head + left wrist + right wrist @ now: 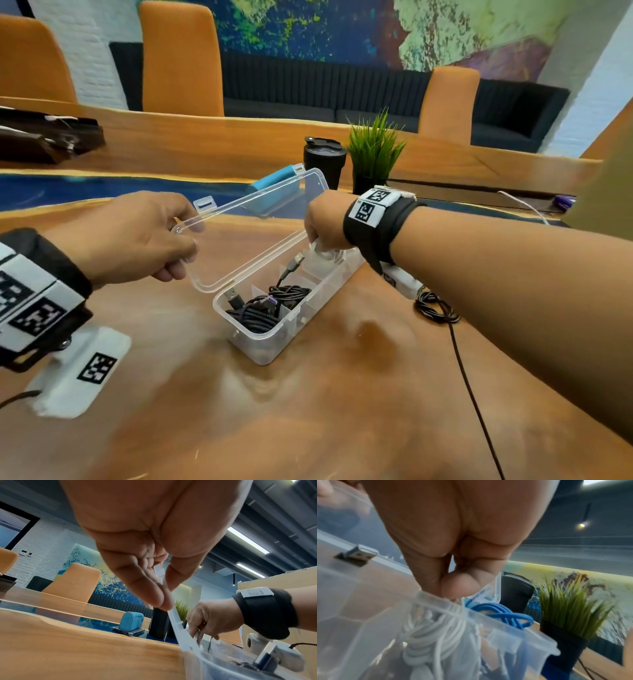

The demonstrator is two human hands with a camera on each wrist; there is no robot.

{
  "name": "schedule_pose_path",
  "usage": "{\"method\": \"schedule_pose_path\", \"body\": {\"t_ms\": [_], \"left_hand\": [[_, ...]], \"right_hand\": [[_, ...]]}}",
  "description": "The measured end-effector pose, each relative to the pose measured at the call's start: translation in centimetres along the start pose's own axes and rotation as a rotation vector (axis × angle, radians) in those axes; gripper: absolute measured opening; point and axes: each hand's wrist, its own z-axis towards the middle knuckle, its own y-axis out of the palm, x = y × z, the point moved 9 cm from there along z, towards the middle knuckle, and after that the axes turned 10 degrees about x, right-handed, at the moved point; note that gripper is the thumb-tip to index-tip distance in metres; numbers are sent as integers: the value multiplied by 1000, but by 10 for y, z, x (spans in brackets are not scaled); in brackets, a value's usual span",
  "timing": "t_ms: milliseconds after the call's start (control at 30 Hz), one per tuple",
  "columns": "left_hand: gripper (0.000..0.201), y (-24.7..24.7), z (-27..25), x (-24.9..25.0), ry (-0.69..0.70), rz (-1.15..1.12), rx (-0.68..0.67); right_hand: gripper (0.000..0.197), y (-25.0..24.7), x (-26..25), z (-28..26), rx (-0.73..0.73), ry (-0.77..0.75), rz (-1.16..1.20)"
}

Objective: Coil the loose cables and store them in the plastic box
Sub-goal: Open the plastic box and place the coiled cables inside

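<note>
one wooden table [308, 411] with orange chairs [181, 58] behind

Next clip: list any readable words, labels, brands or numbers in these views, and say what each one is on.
No readable text in any view.
Wrist bands: black-and-white square code patterns only, no letters or digits.
White tag under the left wrist: the same kind of code pattern, no text.
Right wrist tag in the left wrist view: a faint print, too blurred to read.
Black cup, blue case, plastic box: no label or brand visible.
</note>
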Motion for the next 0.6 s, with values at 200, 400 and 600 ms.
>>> {"method": "schedule_pose_path", "body": {"t_ms": [200,400,600], "left_hand": [[21,2,9,-11,6,-3,3],[28,10,27,-34,-15,-30,36],[29,19,49,-73,-32,-89,67]], "right_hand": [[23,-7,44,-31,11,249,587],[14,22,159,-124,-45,539,485],[26,129,157,-209,-336,743,674]]}}
